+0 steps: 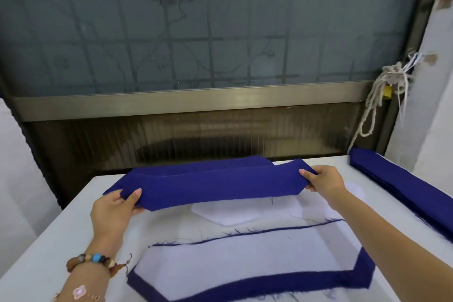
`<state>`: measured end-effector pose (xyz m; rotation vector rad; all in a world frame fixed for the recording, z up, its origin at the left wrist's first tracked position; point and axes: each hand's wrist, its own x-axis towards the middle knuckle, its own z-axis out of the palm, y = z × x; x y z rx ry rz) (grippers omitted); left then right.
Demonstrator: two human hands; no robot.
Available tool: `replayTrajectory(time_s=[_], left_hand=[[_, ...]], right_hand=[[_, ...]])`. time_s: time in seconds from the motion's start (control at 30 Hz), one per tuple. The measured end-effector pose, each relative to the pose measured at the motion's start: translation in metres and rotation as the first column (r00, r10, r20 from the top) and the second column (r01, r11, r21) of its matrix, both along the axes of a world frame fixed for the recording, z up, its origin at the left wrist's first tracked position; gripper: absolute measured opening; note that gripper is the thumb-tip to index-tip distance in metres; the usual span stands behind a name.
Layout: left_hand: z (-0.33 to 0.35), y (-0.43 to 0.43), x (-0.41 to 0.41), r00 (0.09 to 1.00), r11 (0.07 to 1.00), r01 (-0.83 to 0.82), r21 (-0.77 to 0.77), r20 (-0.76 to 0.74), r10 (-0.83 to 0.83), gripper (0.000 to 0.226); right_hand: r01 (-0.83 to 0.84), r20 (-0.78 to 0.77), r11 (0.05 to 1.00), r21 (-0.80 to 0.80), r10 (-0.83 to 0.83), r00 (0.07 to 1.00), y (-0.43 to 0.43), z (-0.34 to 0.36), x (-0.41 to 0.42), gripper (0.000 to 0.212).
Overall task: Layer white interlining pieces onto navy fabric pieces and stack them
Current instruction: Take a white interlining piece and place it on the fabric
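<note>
Centre of frame: navy fabric piece (213,185) held off the table (49,252), stretched between both hands. Left hand (115,211) pinches its left end, thumb on top, fingers curled under. Right hand (323,180) pinches the right end the same way.

Gripping both tips probably keeps the long strip taut and flat, so it can be laid down without folds. It sags slightly in the middle.

The piece is an elongated shape with angled, pointed ends, deep blue-navy, matte, with cleanly cut edges. More navy fabric (196,167) lies just behind it near the table's far edge (one piece or several, I cannot tell).

Below the held piece, mid-frame: a loose white interlining piece (235,213), partly covered, pale against the table.

Lower centre: finished layered stack (269,282), white on top with a navy border around its near and right edges and frayed threads along the far edge. The white is cut smaller than the navy, likely deliberately.

Right edge of frame: a separate navy pile (404,184), likely the supply.

Lower left: beaded bracelet (95,258) on the left wrist.
</note>
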<state>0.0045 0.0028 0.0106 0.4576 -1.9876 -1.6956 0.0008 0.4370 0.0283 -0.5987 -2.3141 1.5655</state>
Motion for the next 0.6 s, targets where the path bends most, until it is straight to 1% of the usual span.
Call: replayTrajectory(time_s=[0.1,0.23,0.3,0.37,0.5,0.6], left_hand=[[-0.008,0.003,0.023,0.999,0.999,0.037,-0.013,0.029,-0.037,0.015],[-0.016,0.005,0.051,0.992,0.992,0.107,-0.071,0.069,-0.102,0.013],[-0.019,0.006,0.064,0.988,0.989,0.138,-0.061,0.084,-0.133,0.011],[-0.021,0.007,0.073,0.988,0.988,0.129,-0.080,0.101,-0.120,0.013],[-0.022,0.006,0.087,0.989,0.991,0.098,-0.096,0.122,-0.087,0.014],[-0.026,0.008,0.098,0.982,0.988,0.135,-0.068,0.139,-0.125,0.012]], right_hand=[[0.005,0.051,1.000,0.015,-0.006,0.999,0.011,-0.008,0.025,0.019],[0.050,0.092,0.999,0.016,-0.052,0.994,0.020,-0.019,0.054,0.024],[0.042,0.082,0.997,0.073,-0.047,0.995,0.023,-0.027,0.068,0.029],[0.021,0.048,0.990,0.140,-0.028,0.998,0.023,-0.032,0.081,0.032],[-0.003,-0.029,0.949,0.315,0.012,1.000,0.022,-0.038,0.099,0.024],[0.007,-0.062,0.927,0.375,0.017,0.998,0.023,-0.042,0.108,0.020]])
